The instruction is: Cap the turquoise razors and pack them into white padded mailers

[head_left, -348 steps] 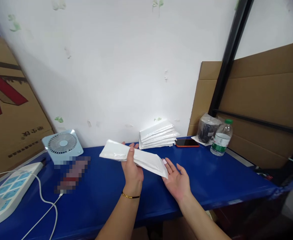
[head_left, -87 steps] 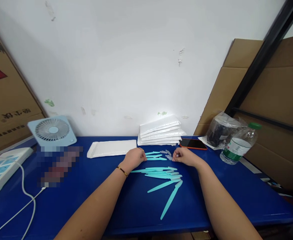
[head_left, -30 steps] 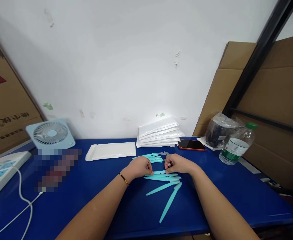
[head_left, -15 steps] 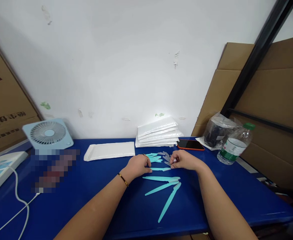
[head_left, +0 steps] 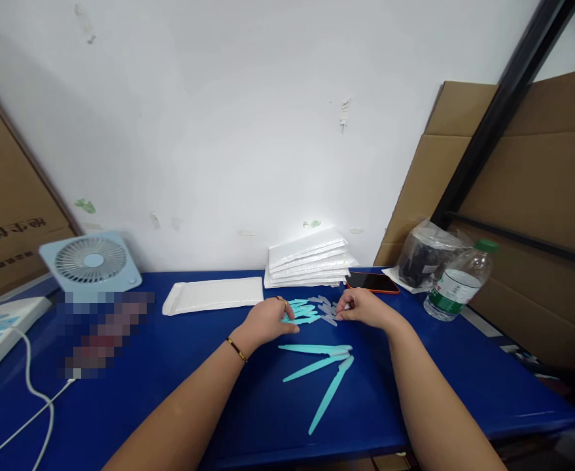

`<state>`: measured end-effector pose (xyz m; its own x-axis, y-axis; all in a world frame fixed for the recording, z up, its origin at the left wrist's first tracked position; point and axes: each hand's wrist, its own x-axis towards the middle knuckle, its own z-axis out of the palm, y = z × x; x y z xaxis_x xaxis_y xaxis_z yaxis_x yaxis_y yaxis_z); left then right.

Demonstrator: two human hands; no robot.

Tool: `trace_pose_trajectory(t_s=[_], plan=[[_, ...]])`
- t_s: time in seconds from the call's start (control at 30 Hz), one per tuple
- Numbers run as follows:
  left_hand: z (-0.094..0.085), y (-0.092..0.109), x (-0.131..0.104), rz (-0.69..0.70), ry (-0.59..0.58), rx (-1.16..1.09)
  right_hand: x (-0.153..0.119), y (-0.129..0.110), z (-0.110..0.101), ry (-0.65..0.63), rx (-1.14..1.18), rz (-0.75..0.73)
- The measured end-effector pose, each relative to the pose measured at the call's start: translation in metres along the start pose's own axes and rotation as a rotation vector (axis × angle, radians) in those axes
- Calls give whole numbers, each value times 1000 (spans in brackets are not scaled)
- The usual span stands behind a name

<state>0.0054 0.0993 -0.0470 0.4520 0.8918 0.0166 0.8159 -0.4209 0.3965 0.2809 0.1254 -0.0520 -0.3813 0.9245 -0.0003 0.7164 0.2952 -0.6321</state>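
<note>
My left hand (head_left: 267, 320) is at the left end of a heap of teal eyebrow razors (head_left: 304, 309), thumb and fingers apart around the nearest handles. Just right of that heap lie several slim translucent blade caps (head_left: 325, 306). Over their right side is my right hand (head_left: 363, 309), its thumb and fingertips pinched together; what sits between them is too small to make out. Closer to me, three more teal razors fan out: an upper one (head_left: 311, 348), a middle one (head_left: 311, 369) and a lower one (head_left: 329, 399), their pale heads meeting at the right.
Behind the heap stands a stack of white padded envelopes (head_left: 307, 261); a single envelope (head_left: 213, 294) lies left of it. A phone (head_left: 373, 282), a bagged dark object (head_left: 417, 261) and a water bottle (head_left: 456, 288) are at right. A fan (head_left: 93, 261) and power strip (head_left: 2, 330) stand left.
The razor that lay between my two hands is now at the near edge of the teal heap. My left hand has opened and shifted slightly back; my right hand has moved up beside the caps.
</note>
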Motion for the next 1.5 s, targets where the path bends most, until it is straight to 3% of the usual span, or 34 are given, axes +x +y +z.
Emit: trace_pose_trajectory(t_s=[0.1,0.17,0.27,0.37,0.47,0.67,0.8,0.93,1.13,1.27,1.37,1.5], plan=[[2,11,-4,109,-161,-34,-5,-7,-4,-55,41,-52],[4,16,-5,105,-214,-25,-8,-12,-5,-132,29,-66],[8,18,-4,69,-223,-23,-11,-18,-4,-267,14,-95],[9,14,-1,57,-145,-20,-10,-21,-1,-322,25,-135],[6,5,3,39,-89,6,-6,-17,2,-274,19,-147],[0,-7,4,-39,-14,62,-2,0,-3,24,-52,3],[5,4,2,53,-17,94,-2,-4,1,-41,-40,-113],[12,15,1,37,-20,136,2,-14,14,-87,-92,-145],[15,8,4,-11,-32,123,4,-11,18,-197,-81,-127],[9,2,4,-64,7,117,1,-1,7,-105,-3,-27],[7,11,-2,-54,57,78,-1,1,0,-13,23,30],[13,36,-14,97,-132,10,-8,-8,-6,-86,34,-39]])
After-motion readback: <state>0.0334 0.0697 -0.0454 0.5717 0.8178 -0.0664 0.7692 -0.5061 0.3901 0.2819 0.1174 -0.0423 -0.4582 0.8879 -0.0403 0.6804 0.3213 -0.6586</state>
